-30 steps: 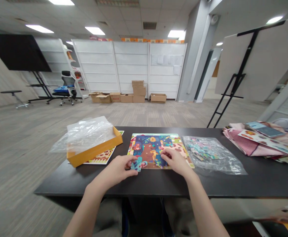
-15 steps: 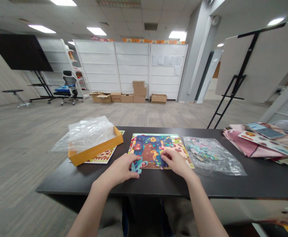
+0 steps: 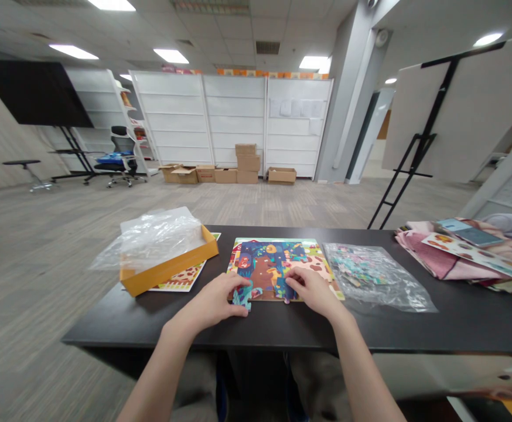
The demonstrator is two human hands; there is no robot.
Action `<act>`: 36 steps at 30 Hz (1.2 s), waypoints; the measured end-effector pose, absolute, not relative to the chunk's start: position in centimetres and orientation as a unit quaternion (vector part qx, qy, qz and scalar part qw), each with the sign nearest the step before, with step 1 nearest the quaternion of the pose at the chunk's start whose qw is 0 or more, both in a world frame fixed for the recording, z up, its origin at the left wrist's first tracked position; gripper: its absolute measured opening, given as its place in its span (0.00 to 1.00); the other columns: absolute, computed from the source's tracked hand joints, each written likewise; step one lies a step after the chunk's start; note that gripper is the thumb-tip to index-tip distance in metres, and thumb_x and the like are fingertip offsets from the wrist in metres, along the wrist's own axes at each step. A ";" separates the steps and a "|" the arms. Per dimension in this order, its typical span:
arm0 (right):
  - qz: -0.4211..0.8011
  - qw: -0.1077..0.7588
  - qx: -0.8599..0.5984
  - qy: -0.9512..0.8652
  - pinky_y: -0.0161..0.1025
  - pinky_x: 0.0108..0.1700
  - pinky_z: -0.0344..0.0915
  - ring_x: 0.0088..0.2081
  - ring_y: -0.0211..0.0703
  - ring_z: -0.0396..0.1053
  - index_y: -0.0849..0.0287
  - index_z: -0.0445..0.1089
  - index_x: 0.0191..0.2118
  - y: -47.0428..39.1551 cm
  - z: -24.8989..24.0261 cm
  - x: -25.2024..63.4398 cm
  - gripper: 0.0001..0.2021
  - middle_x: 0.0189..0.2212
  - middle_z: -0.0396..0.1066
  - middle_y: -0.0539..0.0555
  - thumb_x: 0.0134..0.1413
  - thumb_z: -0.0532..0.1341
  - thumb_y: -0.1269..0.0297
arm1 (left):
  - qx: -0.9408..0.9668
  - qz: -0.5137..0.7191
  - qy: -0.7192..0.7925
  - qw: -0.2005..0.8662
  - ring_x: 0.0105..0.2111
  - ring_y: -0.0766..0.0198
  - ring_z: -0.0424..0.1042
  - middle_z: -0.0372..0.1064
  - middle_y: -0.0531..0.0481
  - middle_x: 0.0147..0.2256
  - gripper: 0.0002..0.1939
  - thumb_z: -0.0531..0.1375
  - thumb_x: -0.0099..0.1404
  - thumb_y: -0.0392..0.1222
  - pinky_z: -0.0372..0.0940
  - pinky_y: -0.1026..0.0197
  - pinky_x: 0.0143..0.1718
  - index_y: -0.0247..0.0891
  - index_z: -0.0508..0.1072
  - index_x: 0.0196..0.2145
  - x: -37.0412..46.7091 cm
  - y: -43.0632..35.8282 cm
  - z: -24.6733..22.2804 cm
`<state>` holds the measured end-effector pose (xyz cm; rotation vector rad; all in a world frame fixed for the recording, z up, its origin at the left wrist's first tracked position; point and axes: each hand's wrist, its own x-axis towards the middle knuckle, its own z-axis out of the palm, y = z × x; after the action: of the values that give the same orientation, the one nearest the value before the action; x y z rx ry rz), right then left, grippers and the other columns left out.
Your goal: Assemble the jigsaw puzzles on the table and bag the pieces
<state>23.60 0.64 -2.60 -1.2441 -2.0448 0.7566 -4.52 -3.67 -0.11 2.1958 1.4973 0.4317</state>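
Observation:
A colourful picture puzzle point(image 3: 263, 271) with a brown bear on dark blue lies partly assembled on a board point(image 3: 321, 264) printed with a farm scene. My left hand point(image 3: 214, 300) is at its lower left corner, thumb and fingers closed around a teal puzzle piece point(image 3: 241, 298) that sticks out past the board's front edge. Over the lower right part of the picture, my right hand point(image 3: 312, 288) has its thumb and fingertips pinched together on a dark blue puzzle piece point(image 3: 286, 291). The fingers partly hide this piece.
Left of the board, a yellow box tray point(image 3: 172, 269) holds crumpled clear plastic point(image 3: 159, 234) and overlaps a printed sheet point(image 3: 188, 276). To the right lies a clear bag point(image 3: 370, 272) of loose pieces. Folded pink cloths point(image 3: 423, 255) and a phone point(image 3: 480, 234) are farther right on the black table point(image 3: 159, 325).

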 end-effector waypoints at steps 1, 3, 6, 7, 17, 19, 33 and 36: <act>0.286 0.309 -0.472 -0.775 0.38 0.36 0.61 0.31 0.42 0.68 0.56 0.71 0.33 0.6 -2.6 23.6 0.07 0.29 0.73 0.50 0.61 0.57 0.64 | 0.798 0.158 0.540 0.216 0.51 0.52 0.70 0.73 0.46 0.50 0.28 0.70 0.55 0.48 0.65 0.55 0.53 0.44 0.75 0.53 -4.5 -3.6 -0.2; 0.286 0.305 -0.473 -0.775 0.38 0.36 0.61 0.32 0.42 0.68 0.56 0.71 0.33 0.5 -2.5 23.6 0.07 0.29 0.73 0.51 0.61 0.57 0.64 | 0.805 0.163 0.532 0.206 0.53 0.51 0.68 0.72 0.47 0.51 0.26 0.70 0.55 0.48 0.64 0.55 0.54 0.44 0.75 0.52 -4.6 -3.6 -0.3; 0.287 0.302 -0.477 -0.774 0.39 0.36 0.61 0.31 0.42 0.68 0.56 0.71 0.33 0.4 -2.4 23.6 0.07 0.29 0.73 0.51 0.61 0.57 0.63 | 0.813 0.163 0.522 0.202 0.53 0.51 0.68 0.72 0.48 0.50 0.21 0.70 0.56 0.48 0.64 0.55 0.54 0.45 0.77 0.48 -4.6 -3.6 -0.3; 0.288 0.302 -0.477 -0.774 0.39 0.36 0.61 0.31 0.42 0.68 0.56 0.71 0.34 0.4 -2.4 23.6 0.07 0.29 0.73 0.51 0.61 0.57 0.63 | 0.814 0.161 0.521 0.202 0.52 0.52 0.69 0.72 0.48 0.50 0.20 0.69 0.56 0.47 0.64 0.56 0.52 0.45 0.77 0.46 -4.6 -3.6 -0.3; 0.368 0.359 -0.461 -0.724 0.39 0.36 0.66 0.32 0.42 0.70 0.58 0.71 0.34 0.8 -2.9 23.7 0.07 0.30 0.73 0.52 0.57 0.61 0.61 | 0.825 0.248 0.481 0.161 0.44 0.57 0.74 0.75 0.48 0.47 0.21 0.66 0.60 0.46 0.68 0.59 0.45 0.43 0.73 0.50 -3.4 -4.4 0.4; 0.394 0.372 -0.448 -0.711 0.39 0.37 0.67 0.32 0.42 0.71 0.58 0.71 0.33 0.8 -2.9 23.6 0.07 0.31 0.73 0.52 0.55 0.63 0.60 | 0.825 0.285 0.461 0.159 0.49 0.56 0.73 0.74 0.48 0.50 0.21 0.66 0.61 0.44 0.68 0.58 0.49 0.44 0.72 0.52 -2.1 -4.5 0.7; 0.479 0.362 -0.421 -0.680 0.36 0.30 0.63 0.28 0.39 0.66 0.59 0.73 0.34 0.9 -2.8 25.1 0.20 0.27 0.71 0.50 0.53 0.65 0.44 | 0.848 0.289 0.400 0.195 0.55 0.54 0.71 0.72 0.47 0.55 0.29 0.67 0.61 0.41 0.66 0.54 0.56 0.45 0.67 0.59 3.5 -3.5 0.3; 0.442 0.363 -0.438 -0.694 0.36 0.29 0.62 0.27 0.39 0.65 0.59 0.73 0.29 0.7 -2.6 24.9 0.21 0.25 0.69 0.50 0.58 0.61 0.43 | 0.853 0.269 0.414 0.169 0.54 0.51 0.71 0.72 0.46 0.55 0.28 0.68 0.61 0.43 0.66 0.52 0.55 0.43 0.69 0.58 3.7 -3.4 -0.1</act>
<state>24.91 0.67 -2.58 -1.1277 -1.7852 1.1367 3.72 -3.35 -0.15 2.4237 1.1773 0.7655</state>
